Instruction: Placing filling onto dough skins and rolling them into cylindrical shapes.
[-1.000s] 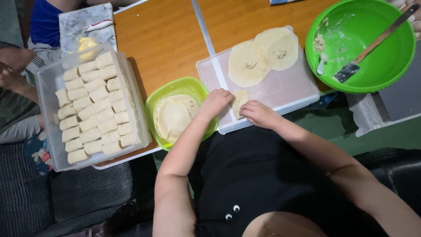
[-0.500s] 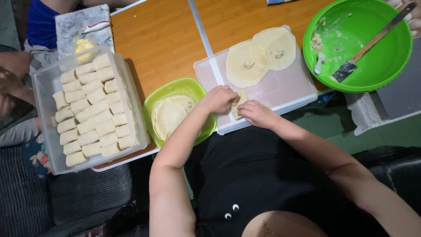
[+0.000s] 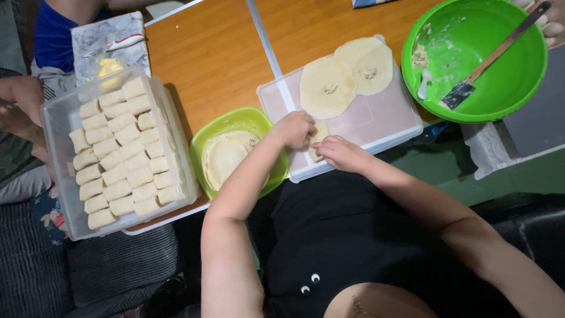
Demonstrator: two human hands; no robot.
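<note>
Now, grip: your left hand (image 3: 294, 129) and right hand (image 3: 340, 153) both have fingers curled in and pressed on the small folded wrapper (image 3: 318, 139) between them.
Wrapper: pale dough, pinched from both sides, lying on the near edge of the translucent lid (image 3: 388, 121) that serves as your work board.
Beyond the grip: two round flat wrappers (image 3: 347, 76) overlap on the far part of that lid, each with a small dab of filling at its middle.
Left of the grip: a small green bowl (image 3: 235, 121) sits just beside your left wrist, holding a stack of plain round wrappers.
Further left: a clear plastic box (image 3: 56, 118) packed with rows of finished rolls (image 3: 120, 156).
Right and beyond the grip: a large green bowl (image 3: 518, 82), smeared with filling, with a flat spatula (image 3: 488, 62) leaning in it.
Underneath: an orange wooden table (image 3: 218, 59).
</note>
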